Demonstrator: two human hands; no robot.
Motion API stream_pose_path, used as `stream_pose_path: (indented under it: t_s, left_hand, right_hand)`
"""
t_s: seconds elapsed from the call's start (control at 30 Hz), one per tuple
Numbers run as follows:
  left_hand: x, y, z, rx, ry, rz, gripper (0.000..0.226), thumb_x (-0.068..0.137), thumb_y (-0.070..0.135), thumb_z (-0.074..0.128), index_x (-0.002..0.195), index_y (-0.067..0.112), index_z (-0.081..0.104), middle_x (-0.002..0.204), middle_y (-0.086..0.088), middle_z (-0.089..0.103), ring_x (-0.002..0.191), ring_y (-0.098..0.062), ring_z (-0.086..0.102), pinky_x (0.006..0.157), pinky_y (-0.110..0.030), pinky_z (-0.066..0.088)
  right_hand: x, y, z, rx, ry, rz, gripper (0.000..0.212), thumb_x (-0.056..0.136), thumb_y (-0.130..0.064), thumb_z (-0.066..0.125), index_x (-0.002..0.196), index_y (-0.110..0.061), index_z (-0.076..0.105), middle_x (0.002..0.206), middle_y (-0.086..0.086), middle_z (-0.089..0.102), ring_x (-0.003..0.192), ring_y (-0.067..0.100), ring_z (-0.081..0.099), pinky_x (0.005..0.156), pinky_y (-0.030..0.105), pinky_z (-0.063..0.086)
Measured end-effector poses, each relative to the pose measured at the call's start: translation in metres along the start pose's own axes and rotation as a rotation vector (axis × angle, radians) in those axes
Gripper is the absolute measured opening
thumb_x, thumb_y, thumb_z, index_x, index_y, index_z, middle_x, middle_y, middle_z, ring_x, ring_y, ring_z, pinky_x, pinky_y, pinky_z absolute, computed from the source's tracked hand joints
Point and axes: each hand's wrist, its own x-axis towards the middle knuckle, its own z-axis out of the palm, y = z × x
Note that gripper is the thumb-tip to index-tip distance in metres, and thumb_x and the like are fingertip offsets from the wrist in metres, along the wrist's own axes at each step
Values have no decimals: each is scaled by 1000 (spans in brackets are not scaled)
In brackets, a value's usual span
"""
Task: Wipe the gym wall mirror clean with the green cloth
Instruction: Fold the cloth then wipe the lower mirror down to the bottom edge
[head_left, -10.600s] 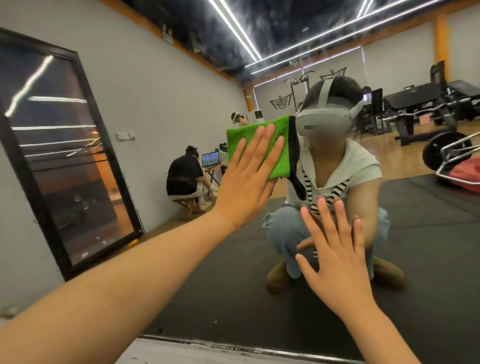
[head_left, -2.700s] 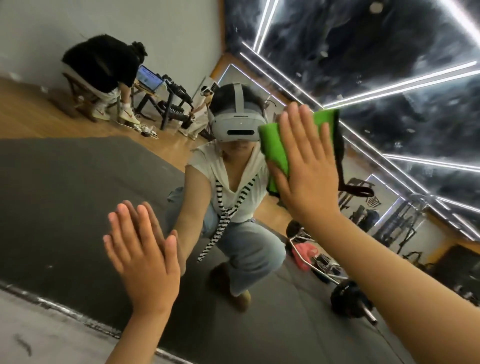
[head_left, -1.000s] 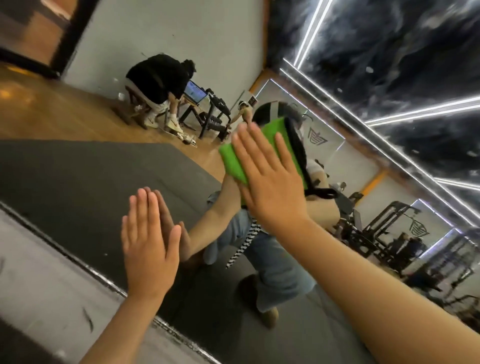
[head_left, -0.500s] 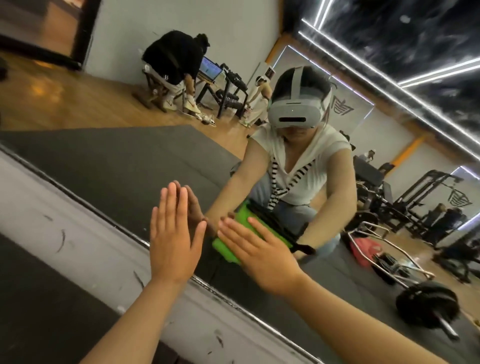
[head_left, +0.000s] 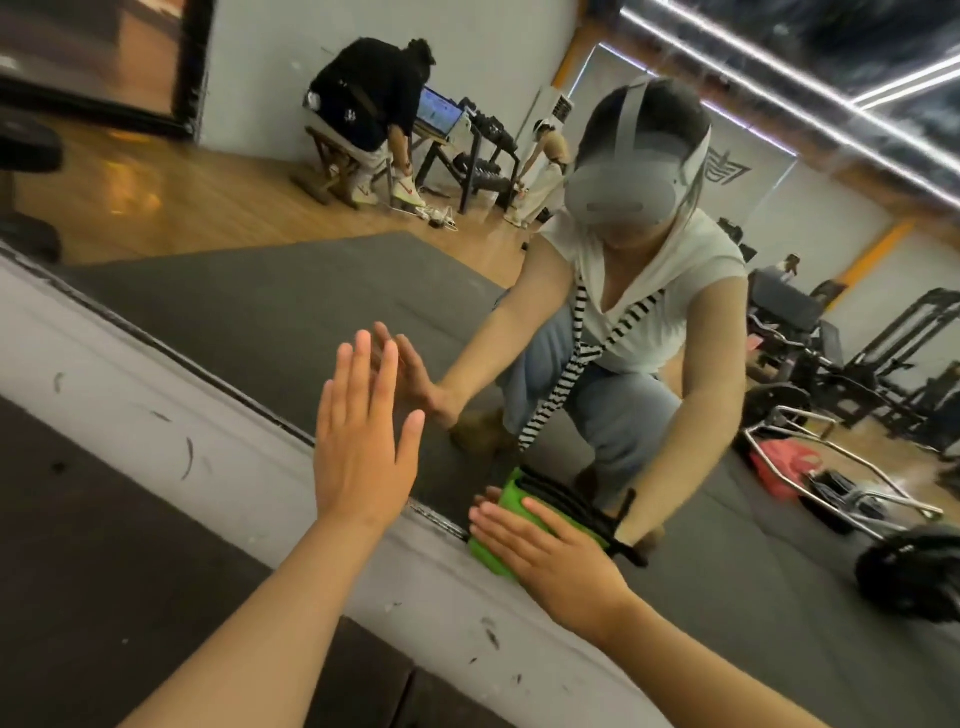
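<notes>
Item: gym wall mirror (head_left: 291, 301), lower edge, set above a scuffed grey ledge (head_left: 208, 447).

Containers: a chrome bar frame (head_left: 831, 499) is seen in the reflection on the dark mat, and a red bag (head_left: 784, 465) is enclosed within it. A black weight plate (head_left: 904, 577) is seen just beside it.

Task item: green cloth (head_left: 511, 506), bright green, folded into a thick pad with a black border on its far side. It is held against the glass at the mirror's bottom rim.

Right hand (head_left: 545, 551): laid flat over the cloth, fingers straight, pressing it to the glass.

Left hand (head_left: 363, 441): placed flat on the mirror, fingers straight and close together, thumb set apart, well clear of the cloth.
</notes>
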Motion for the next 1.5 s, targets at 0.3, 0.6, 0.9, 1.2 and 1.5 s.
stream_pose_path:
  t_s: [0.3,0.6,0.9,1.2,1.5]
  left_hand:
    - [-2,-25,-10,-141,128,-427,74,103,35,48,160,9,9,168,-15,3,155,-33,7,123,-52,17]
    - [28,-40,-18,-218,167,-462,75,105,45,39,161,15,0,169,-7,-7,156,-25,-2,124,-45,7]
    - [45,-30,2,-371,179,-437,96,91,70,26,160,9,-4,168,-10,-10,155,-23,-10,122,-31,-6]
    - [41,-42,18,-263,286,-399,91,95,73,26,160,11,12,168,-12,9,155,-27,6,122,-42,10]
    - [41,-49,28,-212,316,-376,88,98,72,23,160,11,14,167,-13,11,155,-29,9,121,-44,11]
  right_hand:
    - [82,36,-46,64,186,204,60,89,-24,38,148,-12,45,155,3,42,146,17,28,124,39,5]
    - [54,49,-37,-3,133,-77,59,89,-19,34,145,-14,51,154,1,43,145,14,35,122,36,6]
    - [114,29,-46,-73,85,-68,77,79,-32,68,149,-17,40,157,3,26,147,17,19,124,43,-7]
    - [120,40,-46,-110,138,-120,61,88,-20,30,148,-13,40,157,4,35,147,17,21,124,41,0]
    - [128,29,-42,-91,119,-151,61,86,-20,33,146,-15,45,155,2,42,146,14,27,123,39,0]
